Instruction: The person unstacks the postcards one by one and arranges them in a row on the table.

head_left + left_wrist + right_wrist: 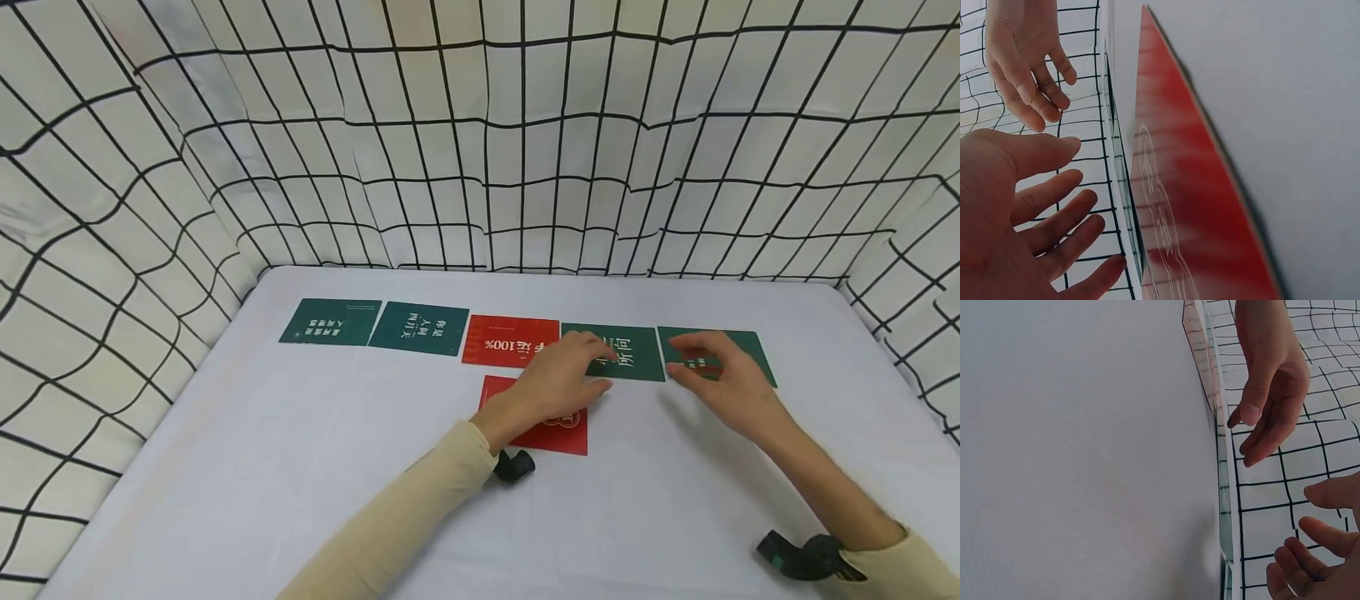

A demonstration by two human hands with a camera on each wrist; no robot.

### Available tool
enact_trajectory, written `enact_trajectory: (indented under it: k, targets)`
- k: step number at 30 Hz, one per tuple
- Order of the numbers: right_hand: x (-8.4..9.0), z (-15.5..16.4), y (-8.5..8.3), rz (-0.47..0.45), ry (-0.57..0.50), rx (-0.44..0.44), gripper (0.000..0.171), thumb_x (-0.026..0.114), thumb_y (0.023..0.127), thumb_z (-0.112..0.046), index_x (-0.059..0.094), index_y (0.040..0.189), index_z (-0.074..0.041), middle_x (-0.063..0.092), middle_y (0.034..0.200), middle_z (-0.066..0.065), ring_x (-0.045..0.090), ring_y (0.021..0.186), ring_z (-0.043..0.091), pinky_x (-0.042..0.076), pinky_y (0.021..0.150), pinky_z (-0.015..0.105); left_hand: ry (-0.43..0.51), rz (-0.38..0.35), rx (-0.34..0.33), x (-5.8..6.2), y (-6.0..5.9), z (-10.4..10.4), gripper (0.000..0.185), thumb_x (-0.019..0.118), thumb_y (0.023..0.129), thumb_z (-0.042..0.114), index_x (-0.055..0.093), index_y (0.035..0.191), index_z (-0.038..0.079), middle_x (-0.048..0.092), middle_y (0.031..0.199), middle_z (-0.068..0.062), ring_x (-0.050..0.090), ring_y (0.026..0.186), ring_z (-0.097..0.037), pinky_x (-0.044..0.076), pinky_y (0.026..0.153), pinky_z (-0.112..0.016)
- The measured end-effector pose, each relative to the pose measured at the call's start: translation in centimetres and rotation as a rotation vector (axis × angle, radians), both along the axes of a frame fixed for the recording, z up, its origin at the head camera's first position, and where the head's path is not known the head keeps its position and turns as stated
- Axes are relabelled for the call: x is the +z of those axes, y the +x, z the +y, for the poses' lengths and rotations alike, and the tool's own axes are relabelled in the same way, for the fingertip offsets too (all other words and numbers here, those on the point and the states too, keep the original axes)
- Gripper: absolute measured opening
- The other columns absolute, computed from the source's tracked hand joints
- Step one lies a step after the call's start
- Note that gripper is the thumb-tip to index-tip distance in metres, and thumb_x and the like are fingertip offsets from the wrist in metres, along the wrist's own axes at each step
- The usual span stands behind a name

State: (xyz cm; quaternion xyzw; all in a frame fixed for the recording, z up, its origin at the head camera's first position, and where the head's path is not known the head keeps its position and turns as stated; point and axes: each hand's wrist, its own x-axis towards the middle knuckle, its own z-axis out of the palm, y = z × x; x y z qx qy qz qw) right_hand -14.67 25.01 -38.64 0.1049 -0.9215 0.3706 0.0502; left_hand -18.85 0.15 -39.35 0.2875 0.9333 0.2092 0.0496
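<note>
We see a white table point(300, 467) fenced on three sides by white cloth with a black grid point(480, 142), and on it a row of cards. From far left: two green cards point(331, 322) point(419, 328), a red card printed 100% point(504, 342), a fourth green card point(630, 354) and a fifth green card point(738, 350) at the right end. A second red card point(551, 429) lies alone in front of the row, under the left wrist.

The left hand point(558, 379) hangs over the near edge of the fourth green card, fingers relaxed and slightly spread, pinching nothing; whether the tips touch the card we cannot tell. The right hand point(716, 375) hovers over the fifth green card, fingers loosely curved and apart, holding nothing — the wrist views show both palms empty.

In our judgement the risk lies in the closeness of the cards: the fourth and fifth lie edge to edge between the two sets of fingers, so a sideways drag on one could push the other out of line. The flat cards give little to pinch, and a slipping fingertip could skid one toward the 100% card beside the left thumb.

The left forearm crosses the lone red card — lowering the wrist could shift it. A black strap point(514, 464) sits at that wrist.
</note>
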Motion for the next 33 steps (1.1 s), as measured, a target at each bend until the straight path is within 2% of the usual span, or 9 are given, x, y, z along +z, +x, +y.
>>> enact_trajectory:
  k: [3, 11, 18, 20, 26, 28, 33]
  targets:
    - [0.0, -0.6, 0.0, -0.004, 0.013, 0.017, 0.042, 0.072, 0.099, -0.02, 0.061, 0.135, -0.003, 0.059, 0.133, 0.02, 0.06, 0.117, 0.036, 0.043, 0.084, 0.001, -0.004, 0.0, -0.001, -0.1, 0.1, -0.4, 0.054, 0.079, 0.092, 0.036, 0.063, 0.142, 0.024, 0.06, 0.146, 0.001, 0.054, 0.135, -0.015, 0.059, 0.102, -0.03]
    - [0.3, -2.1, 0.4, 0.052, 0.04, 0.065, 0.038, 0.075, 0.097, -0.017, 0.066, 0.131, -0.006, 0.062, 0.128, 0.014, 0.06, 0.116, 0.031, 0.054, 0.092, 0.022, 0.006, -0.001, -0.014, -0.2, 0.5, -1.4, 0.049, 0.077, 0.094, 0.033, 0.064, 0.14, 0.021, 0.06, 0.143, 0.001, 0.055, 0.132, -0.015, 0.057, 0.106, -0.031]
    - [0.2, -2.9, 0.7, 0.069, 0.026, 0.09, 0.037, 0.076, 0.095, -0.014, 0.066, 0.13, -0.007, 0.063, 0.125, 0.012, 0.061, 0.117, 0.03, 0.054, 0.095, 0.021, 0.019, -0.033, -0.004, -0.1, 0.8, -2.2, 0.05, 0.076, 0.095, 0.033, 0.063, 0.142, 0.023, 0.059, 0.143, 0.002, 0.055, 0.133, -0.015, 0.058, 0.104, -0.031]
    - [0.1, -3.1, 0.7, 0.058, 0.022, 0.091, 0.037, 0.076, 0.096, -0.015, 0.066, 0.13, -0.008, 0.063, 0.126, 0.011, 0.06, 0.117, 0.029, 0.055, 0.096, 0.025, 0.02, -0.041, 0.002, -0.1, 0.8, -2.5, 0.05, 0.076, 0.095, 0.033, 0.063, 0.142, 0.023, 0.06, 0.143, 0.002, 0.055, 0.132, -0.015, 0.058, 0.103, -0.031]
    - [0.0, -3.5, 0.7, 0.035, 0.018, 0.107, 0.038, 0.076, 0.095, -0.015, 0.066, 0.131, -0.008, 0.063, 0.125, 0.011, 0.059, 0.116, 0.029, 0.057, 0.098, 0.05, 0.007, -0.046, 0.02, -0.1, 1.0, -3.3, 0.05, 0.077, 0.094, 0.034, 0.063, 0.141, 0.022, 0.061, 0.141, 0.001, 0.055, 0.131, -0.015, 0.059, 0.102, -0.029]
    - [-0.1, -3.7, 0.7, 0.032, 0.018, 0.111, 0.038, 0.077, 0.094, -0.013, 0.066, 0.131, -0.009, 0.063, 0.125, 0.011, 0.06, 0.115, 0.029, 0.056, 0.097, 0.052, 0.006, -0.041, 0.02, 0.0, 1.1, -3.5, 0.05, 0.077, 0.094, 0.034, 0.064, 0.14, 0.022, 0.061, 0.14, 0.001, 0.056, 0.129, -0.014, 0.059, 0.102, -0.029]
    - [-0.4, -4.0, 0.6, 0.017, 0.019, 0.115, 0.039, 0.077, 0.093, -0.013, 0.066, 0.131, -0.01, 0.063, 0.125, 0.01, 0.06, 0.114, 0.028, 0.057, 0.095, 0.05, 0.017, -0.041, 0.03, -0.1, 1.3, -4.2, 0.05, 0.079, 0.092, 0.034, 0.065, 0.139, 0.021, 0.064, 0.133, 0.001, 0.058, 0.122, -0.013, 0.06, 0.098, -0.028]
